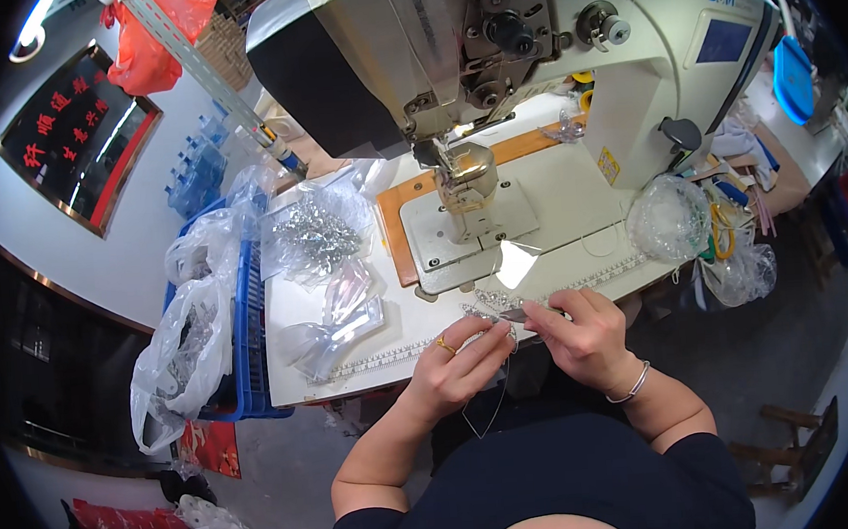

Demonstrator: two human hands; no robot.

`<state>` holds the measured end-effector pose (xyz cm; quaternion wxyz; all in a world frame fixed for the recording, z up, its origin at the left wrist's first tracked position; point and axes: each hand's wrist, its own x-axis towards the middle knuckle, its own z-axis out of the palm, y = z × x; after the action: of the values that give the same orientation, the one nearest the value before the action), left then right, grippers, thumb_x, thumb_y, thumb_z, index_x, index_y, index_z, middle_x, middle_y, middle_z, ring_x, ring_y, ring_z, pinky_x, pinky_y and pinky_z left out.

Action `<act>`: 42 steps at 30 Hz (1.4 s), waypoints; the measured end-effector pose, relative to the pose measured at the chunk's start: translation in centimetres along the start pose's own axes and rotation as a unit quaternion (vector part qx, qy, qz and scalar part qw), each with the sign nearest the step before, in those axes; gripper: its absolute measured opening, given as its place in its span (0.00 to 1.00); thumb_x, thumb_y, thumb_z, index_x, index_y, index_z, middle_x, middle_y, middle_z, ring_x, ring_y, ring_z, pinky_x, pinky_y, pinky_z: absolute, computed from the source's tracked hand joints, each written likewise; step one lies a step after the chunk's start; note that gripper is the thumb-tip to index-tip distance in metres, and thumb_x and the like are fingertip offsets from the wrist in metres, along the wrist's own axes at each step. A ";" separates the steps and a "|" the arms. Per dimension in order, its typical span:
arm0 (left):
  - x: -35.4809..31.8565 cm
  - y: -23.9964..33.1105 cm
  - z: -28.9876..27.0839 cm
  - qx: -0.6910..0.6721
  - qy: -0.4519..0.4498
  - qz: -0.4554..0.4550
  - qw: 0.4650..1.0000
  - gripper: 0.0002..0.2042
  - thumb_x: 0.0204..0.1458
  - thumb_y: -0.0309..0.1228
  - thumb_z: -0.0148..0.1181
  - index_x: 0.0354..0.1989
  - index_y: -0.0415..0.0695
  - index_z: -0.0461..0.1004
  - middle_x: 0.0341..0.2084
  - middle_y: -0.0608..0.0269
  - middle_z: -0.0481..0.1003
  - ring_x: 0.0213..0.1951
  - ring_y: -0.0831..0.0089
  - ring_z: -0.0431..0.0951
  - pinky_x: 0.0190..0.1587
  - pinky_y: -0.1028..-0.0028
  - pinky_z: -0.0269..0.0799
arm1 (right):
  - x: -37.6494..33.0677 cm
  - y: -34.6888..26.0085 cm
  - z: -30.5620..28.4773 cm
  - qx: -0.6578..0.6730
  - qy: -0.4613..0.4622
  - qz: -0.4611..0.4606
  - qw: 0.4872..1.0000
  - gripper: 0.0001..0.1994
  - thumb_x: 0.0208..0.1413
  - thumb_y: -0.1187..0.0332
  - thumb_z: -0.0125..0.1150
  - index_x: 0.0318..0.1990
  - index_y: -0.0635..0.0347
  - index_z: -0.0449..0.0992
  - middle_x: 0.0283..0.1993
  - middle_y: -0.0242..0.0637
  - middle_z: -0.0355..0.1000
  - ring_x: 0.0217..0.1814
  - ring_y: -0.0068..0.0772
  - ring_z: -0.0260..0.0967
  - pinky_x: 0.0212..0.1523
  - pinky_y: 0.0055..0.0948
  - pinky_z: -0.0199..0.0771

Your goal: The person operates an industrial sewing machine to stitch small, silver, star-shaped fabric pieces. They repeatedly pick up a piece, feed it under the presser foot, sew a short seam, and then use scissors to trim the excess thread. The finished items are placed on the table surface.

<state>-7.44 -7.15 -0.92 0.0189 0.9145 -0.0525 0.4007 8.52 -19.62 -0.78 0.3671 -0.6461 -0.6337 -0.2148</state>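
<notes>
My left hand, with a ring on one finger, is closed on a narrow silver, sparkling trim at the table's front edge. A thin pale strand hangs in a loop below the fingers. Close beside it, my right hand pinches a small, slim metal tool whose tip meets the trim; its exact kind is too small to make out. Just beyond both hands stands a white post-bed sewing machine, its needle area above the metal bed plate.
Left on the white table lie a heap of silver pieces on plastic and clear plastic parts. A ruler strip follows the front edge. A blue crate with plastic bags adjoins the left side. Right stands a round clear bundle.
</notes>
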 end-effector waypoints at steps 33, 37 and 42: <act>-1.3 -0.2 0.7 -0.073 -0.019 -0.012 0.997 0.10 0.34 0.21 0.62 0.29 0.41 0.77 0.37 0.64 0.75 0.37 0.66 0.74 0.36 0.74 0.74 | -0.4 2.0 2.4 0.304 -0.050 0.150 0.939 0.10 0.44 0.70 0.64 0.37 0.54 0.78 0.27 0.31 0.67 0.26 0.28 0.65 0.25 0.22 0.66; -2.1 -0.2 1.3 -0.066 -0.018 -0.029 0.997 0.11 0.32 0.20 0.62 0.29 0.42 0.77 0.37 0.64 0.76 0.36 0.66 0.74 0.36 0.74 0.74 | -1.2 2.4 3.7 0.391 0.003 0.216 0.895 0.09 0.46 0.73 0.63 0.37 0.56 0.77 0.26 0.34 0.67 0.23 0.25 0.65 0.23 0.21 0.64; -1.9 -0.3 1.0 -0.060 -0.001 -0.051 0.997 0.12 0.31 0.19 0.62 0.29 0.42 0.77 0.37 0.64 0.76 0.36 0.66 0.75 0.36 0.74 0.73 | -0.8 1.3 0.8 0.123 -0.026 0.086 0.988 0.11 0.40 0.70 0.67 0.35 0.52 0.78 0.25 0.31 0.67 0.22 0.29 0.65 0.22 0.24 0.65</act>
<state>-7.99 -6.75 -3.00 0.0942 0.9135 -0.0292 0.3948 9.59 -19.45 -2.18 0.4444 -0.6534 -0.6067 -0.0863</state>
